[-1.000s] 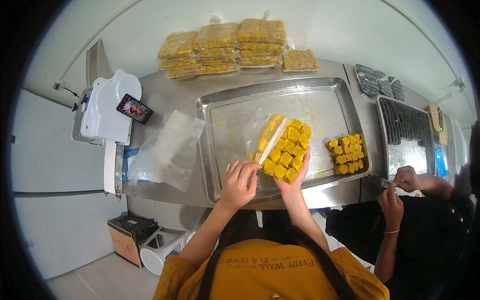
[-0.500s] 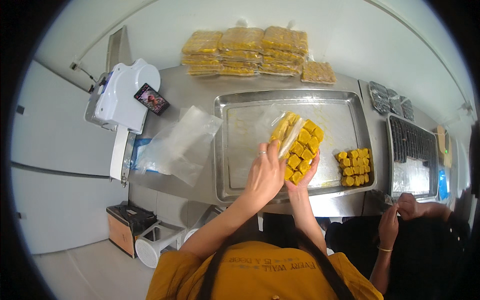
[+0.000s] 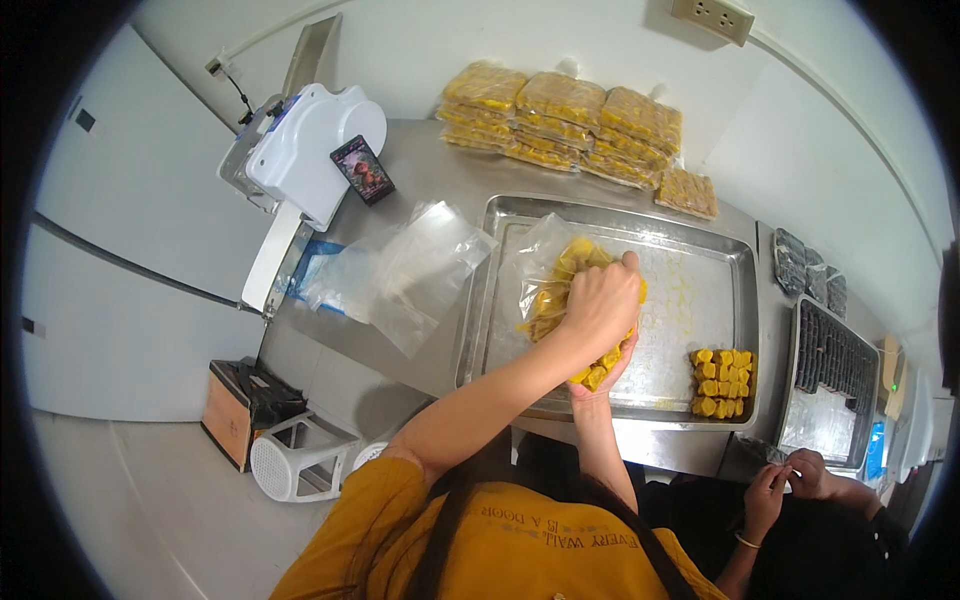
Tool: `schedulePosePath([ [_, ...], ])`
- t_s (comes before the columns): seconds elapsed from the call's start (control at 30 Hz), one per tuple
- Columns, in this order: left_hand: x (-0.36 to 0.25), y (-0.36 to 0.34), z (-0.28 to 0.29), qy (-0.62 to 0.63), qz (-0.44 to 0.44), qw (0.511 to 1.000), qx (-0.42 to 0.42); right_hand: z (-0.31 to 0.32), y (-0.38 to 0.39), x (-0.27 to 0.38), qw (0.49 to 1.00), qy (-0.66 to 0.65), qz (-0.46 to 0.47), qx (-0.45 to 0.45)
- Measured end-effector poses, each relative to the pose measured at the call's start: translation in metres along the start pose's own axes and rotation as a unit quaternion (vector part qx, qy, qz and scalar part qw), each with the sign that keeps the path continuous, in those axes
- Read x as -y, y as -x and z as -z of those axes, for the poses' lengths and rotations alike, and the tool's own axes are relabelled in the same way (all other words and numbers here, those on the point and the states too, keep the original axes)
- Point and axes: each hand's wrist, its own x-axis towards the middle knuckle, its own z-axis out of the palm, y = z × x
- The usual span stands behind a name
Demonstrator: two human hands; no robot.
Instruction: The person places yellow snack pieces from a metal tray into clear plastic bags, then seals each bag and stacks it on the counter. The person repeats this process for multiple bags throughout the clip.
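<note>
Above a large metal tray [image 3: 690, 300], a transparent plastic bag [image 3: 541, 252] is partly around a block of yellow pieces [image 3: 598, 376]. My left hand [image 3: 603, 303] is closed over the top of the block, with its fingers curled at the bag's edge. What its fingertips grip is partly hidden. My right hand [image 3: 622, 362] cups the block from below and from the right side. Near the tray's right front corner sits a second group of yellow pieces [image 3: 722, 382], set in rows.
Empty plastic bags [image 3: 425, 265] lie left of the tray. A white machine [image 3: 312, 150] with a phone [image 3: 363, 170] against it stands at back left. Packed yellow bags [image 3: 560, 110] are stacked behind. A co-worker's hands [image 3: 790, 480] are by a tray of dark pieces [image 3: 835, 350].
My left hand has moved from the block's left side over its top, closing at the bag edge. The bag covers more of the block. The view has shifted and tilted.
</note>
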Motion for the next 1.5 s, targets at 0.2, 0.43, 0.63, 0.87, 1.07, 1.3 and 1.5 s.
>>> schedulePosePath([
  [0.2,-0.001,-0.001,0.0,-0.054,-0.01,0.998,-0.008,0.01,-0.005,-0.002,0.999,-0.021,-0.031,0.033],
  [0.43,-0.007,0.017,-0.009,-0.078,-0.068,0.995,-0.003,0.021,-0.015,0.002,0.997,-0.021,0.008,0.069],
  [0.63,-0.012,0.018,-0.008,-0.098,-0.097,0.99,-0.044,0.01,-0.017,0.008,0.998,-0.007,0.011,0.055],
  [0.87,-0.025,-0.001,-0.002,-0.088,-0.052,0.994,-0.044,0.002,-0.019,0.013,0.999,0.008,0.027,0.039],
  [1.07,-0.04,0.019,-0.013,-0.125,-0.12,0.985,0.005,-0.002,-0.014,0.013,0.999,0.012,0.027,0.027],
  [1.3,-0.04,0.054,-0.005,-0.111,-0.157,0.979,-0.061,-0.003,-0.006,0.015,0.999,0.021,0.035,0.013],
  [1.5,-0.017,0.065,0.025,0.057,-0.164,0.985,-0.016,-0.016,-0.016,0.025,0.987,0.082,0.134,0.02],
])
